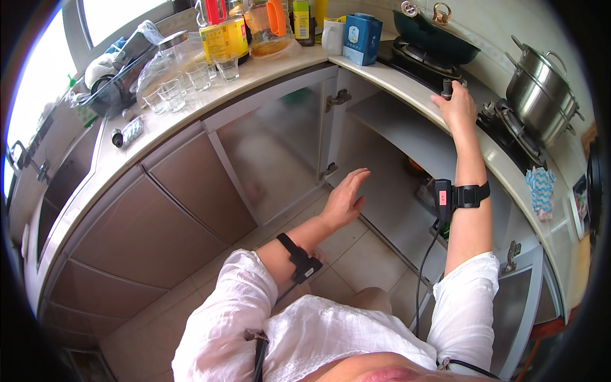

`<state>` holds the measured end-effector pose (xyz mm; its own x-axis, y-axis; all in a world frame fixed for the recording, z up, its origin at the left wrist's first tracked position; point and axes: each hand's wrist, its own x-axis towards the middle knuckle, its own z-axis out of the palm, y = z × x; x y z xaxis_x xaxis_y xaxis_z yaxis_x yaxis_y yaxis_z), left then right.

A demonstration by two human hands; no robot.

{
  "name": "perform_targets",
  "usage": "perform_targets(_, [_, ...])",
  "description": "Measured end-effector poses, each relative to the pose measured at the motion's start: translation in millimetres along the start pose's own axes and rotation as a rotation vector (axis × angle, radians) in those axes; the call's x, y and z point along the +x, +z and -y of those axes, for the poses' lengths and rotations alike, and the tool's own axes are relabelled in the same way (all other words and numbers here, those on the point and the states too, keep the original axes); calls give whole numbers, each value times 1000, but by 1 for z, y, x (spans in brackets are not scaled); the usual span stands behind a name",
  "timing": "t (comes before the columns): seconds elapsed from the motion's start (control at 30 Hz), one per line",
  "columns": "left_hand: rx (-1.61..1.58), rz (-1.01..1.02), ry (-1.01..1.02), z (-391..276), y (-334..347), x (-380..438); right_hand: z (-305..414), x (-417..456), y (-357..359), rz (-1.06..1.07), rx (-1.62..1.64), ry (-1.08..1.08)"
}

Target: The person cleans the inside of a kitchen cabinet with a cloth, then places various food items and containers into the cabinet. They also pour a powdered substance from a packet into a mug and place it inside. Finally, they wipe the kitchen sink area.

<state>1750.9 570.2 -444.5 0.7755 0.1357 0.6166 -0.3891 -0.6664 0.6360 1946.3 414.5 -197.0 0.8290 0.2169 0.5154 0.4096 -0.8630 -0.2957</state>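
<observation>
My right hand [458, 106] is closed around a small black ribbed cylindrical object [447, 89] at the counter's edge, in front of the gas stove [416, 56]. My left hand [344, 199] holds nothing; its fingers are extended, in front of the open base cabinet [382, 162]. A dark wok [432, 40] with a lid rests on the left burner. On the right stands a stainless steel steamer pot [542, 90]. A blue box [363, 39] and a white mug [333, 36] stand side by side at the counter's corner.
Several clear glasses [198, 76], oil bottles [224, 38] and a basin of kitchenware [112, 90] crowd the left counter. A blue-and-white cloth [540, 191] lies at its right side. Cabinet doors [281, 143] stand open, with metal hinges [338, 97] projecting. A cable [422, 272] hangs beside my right arm.
</observation>
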Motion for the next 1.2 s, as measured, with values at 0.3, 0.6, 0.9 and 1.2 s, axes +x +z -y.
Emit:
perform_targets(0.3, [49, -27, -14, 16, 4, -3, -11, -3, 13, -200, 219, 122])
perform_targets(0.6, [-33, -400, 20, 23, -48, 103, -15, 0, 18, -196, 230, 113])
perform_targets(0.9, [-142, -475, -577, 57, -150, 325, -16, -1, 18, -287, 300, 127])
perform_targets(1.2, [-429, -550, -495, 44, -164, 308, -16, -3, 19, -340, 349, 95])
